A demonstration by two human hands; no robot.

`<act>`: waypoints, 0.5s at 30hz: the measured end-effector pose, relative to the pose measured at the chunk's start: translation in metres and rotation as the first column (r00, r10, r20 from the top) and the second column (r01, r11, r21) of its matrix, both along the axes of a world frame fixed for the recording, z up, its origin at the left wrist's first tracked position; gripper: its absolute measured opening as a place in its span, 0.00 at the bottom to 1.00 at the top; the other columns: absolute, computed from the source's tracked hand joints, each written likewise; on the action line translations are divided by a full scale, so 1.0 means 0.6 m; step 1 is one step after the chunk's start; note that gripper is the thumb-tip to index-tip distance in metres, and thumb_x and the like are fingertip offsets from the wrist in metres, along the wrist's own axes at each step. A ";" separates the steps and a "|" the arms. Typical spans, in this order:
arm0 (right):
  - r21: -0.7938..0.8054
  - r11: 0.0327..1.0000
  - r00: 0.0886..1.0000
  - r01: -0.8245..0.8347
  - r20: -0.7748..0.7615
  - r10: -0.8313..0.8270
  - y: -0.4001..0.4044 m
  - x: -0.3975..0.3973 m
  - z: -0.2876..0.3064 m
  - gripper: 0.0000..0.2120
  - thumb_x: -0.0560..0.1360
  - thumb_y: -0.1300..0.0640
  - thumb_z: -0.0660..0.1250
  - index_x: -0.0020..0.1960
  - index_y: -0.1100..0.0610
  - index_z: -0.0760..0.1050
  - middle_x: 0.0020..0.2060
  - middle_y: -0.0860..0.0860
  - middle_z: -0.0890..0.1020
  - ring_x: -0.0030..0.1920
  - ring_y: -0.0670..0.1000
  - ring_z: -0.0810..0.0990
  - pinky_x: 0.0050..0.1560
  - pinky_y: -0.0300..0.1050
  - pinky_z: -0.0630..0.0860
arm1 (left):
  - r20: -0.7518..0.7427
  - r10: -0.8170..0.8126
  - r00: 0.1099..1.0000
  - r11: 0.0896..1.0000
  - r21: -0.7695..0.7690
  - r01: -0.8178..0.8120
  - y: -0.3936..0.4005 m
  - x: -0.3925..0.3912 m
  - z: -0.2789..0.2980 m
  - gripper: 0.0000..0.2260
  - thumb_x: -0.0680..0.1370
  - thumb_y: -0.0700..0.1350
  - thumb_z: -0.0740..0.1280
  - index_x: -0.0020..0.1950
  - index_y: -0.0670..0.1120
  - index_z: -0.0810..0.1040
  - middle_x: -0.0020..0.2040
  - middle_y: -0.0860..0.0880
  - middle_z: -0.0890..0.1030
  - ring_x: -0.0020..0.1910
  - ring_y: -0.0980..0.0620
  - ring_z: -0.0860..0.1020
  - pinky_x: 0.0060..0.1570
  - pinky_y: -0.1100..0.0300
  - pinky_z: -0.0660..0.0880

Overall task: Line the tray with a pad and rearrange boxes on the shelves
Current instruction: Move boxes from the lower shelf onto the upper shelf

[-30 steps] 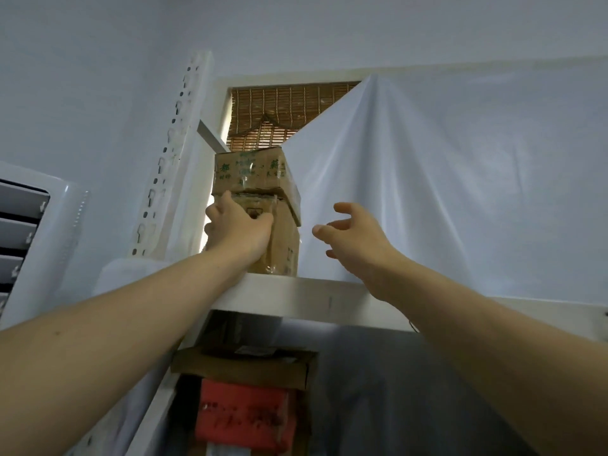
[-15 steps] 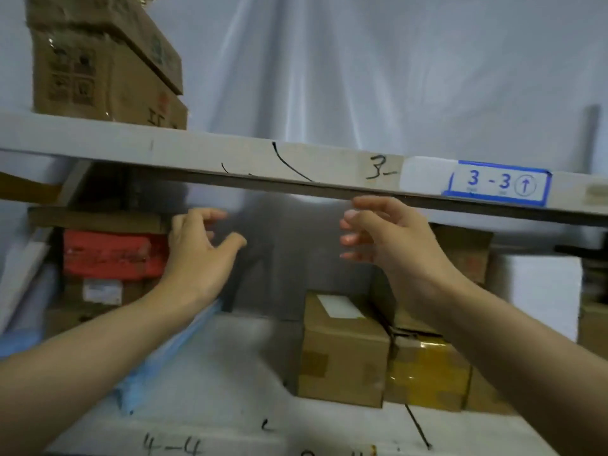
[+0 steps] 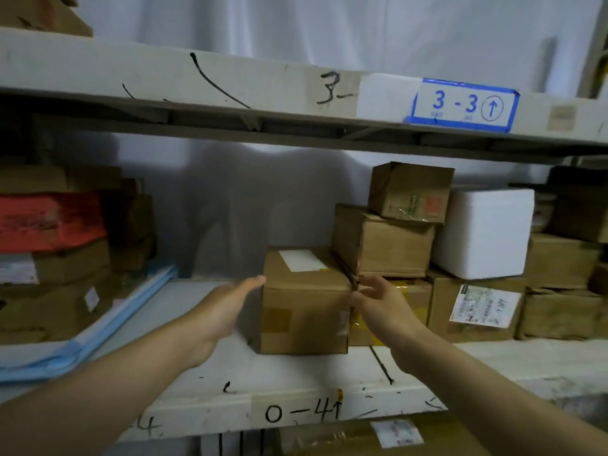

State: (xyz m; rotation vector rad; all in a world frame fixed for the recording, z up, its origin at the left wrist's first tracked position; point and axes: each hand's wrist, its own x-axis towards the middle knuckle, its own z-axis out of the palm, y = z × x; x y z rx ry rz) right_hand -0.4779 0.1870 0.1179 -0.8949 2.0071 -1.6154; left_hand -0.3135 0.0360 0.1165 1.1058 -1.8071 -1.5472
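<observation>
- Since half a second ago your hands have dropped to flank the cardboard box [image 3: 304,301] at the front of the middle shelf [image 3: 296,386].
- Left hand [image 3: 227,307] — fingers straight at its left face; right hand [image 3: 381,301] curled at its right edge, full grip uncertain.
- Squeeze both sides evenly before lifting — the neighbouring stacked boxes [image 3: 381,241] touch it.

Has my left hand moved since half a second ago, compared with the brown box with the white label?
Yes. The left hand has gone forward and right to the left side of the brown box, its fingertips at the box's top left edge.
</observation>
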 end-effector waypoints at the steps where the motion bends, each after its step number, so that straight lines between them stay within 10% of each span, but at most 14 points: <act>1: 0.014 1.000 1.000 0.003 -0.004 -0.002 -0.005 0.000 -0.006 0.14 0.80 0.60 0.65 0.64 0.51 0.69 0.50 0.46 0.78 0.45 0.42 0.75 0.36 0.32 0.70 | 0.006 -0.027 1.000 0.999 0.029 0.027 -0.004 -0.008 -0.003 0.33 0.77 0.62 0.65 0.79 0.50 0.62 0.77 0.45 0.65 0.73 0.42 0.67 0.68 0.49 0.65; 6: 0.007 0.995 0.993 0.104 -0.052 -0.103 -0.041 -0.008 -0.027 0.17 0.79 0.57 0.67 0.67 0.53 0.69 0.61 0.54 0.74 0.48 0.47 0.79 0.26 0.28 0.72 | -0.029 -0.146 0.989 0.974 0.172 0.149 -0.045 -0.036 -0.018 0.38 0.74 0.67 0.65 0.78 0.51 0.62 0.76 0.42 0.67 0.73 0.38 0.67 0.72 0.44 0.63; 10: -0.020 0.985 0.985 0.170 -0.020 -0.170 -0.054 -0.015 -0.026 0.15 0.79 0.53 0.68 0.63 0.53 0.69 0.50 0.51 0.77 0.42 0.44 0.77 0.25 0.28 0.69 | -0.070 -0.152 0.986 0.942 0.293 0.165 -0.081 -0.051 -0.027 0.57 0.55 0.76 0.71 0.78 0.50 0.62 0.71 0.39 0.72 0.67 0.37 0.73 0.68 0.40 0.69; 15: -0.020 0.962 0.961 0.274 -0.024 -0.274 -0.080 -0.017 -0.036 0.17 0.77 0.46 0.69 0.60 0.52 0.70 0.62 0.53 0.73 0.54 0.50 0.76 0.46 0.40 0.72 | -0.115 -0.196 0.974 0.901 0.372 0.225 -0.097 -0.066 -0.039 0.54 0.52 0.78 0.72 0.72 0.50 0.71 0.62 0.39 0.80 0.58 0.37 0.80 0.58 0.39 0.78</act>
